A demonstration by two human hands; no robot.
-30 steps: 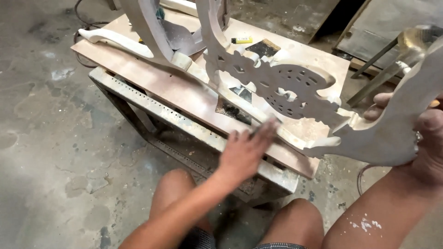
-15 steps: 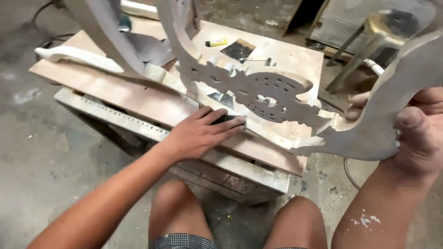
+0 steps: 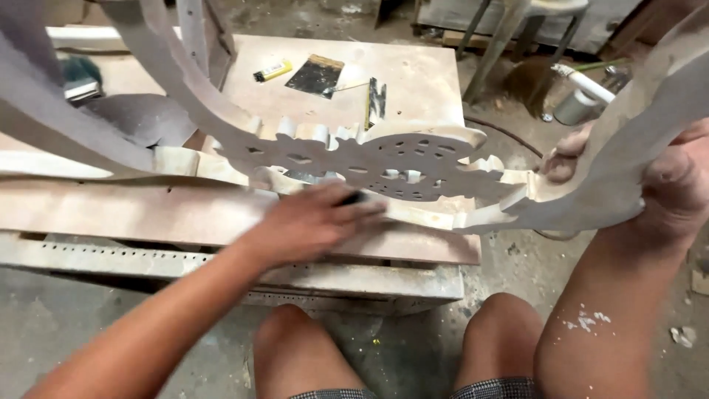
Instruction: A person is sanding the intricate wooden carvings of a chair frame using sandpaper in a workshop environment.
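Pale, unfinished wood fills the view: a carved chair frame [image 3: 413, 166] with pierced scrollwork lies across the worktop [image 3: 221, 214], just above your bare knees. Your left hand [image 3: 317, 222] presses down flat on a dark scrap of what looks like sandpaper [image 3: 353, 197], under the carving's lower edge; the hand is blurred, so I cannot tell whether its fingers are curled or straight. Your right hand [image 3: 665, 185] has its fingers wrapped tight around the frame's curved leg end, propping it up. If that grip loosens, the frame could drop onto your left knuckles, and hard rubbing could snap the thin scrolls. Farther back lie a yellow lighter [image 3: 272, 72] and a dark sandpaper sheet [image 3: 316, 75]. Compared with half a second ago, your left hand has slid slightly left and the frame sits lower in view.
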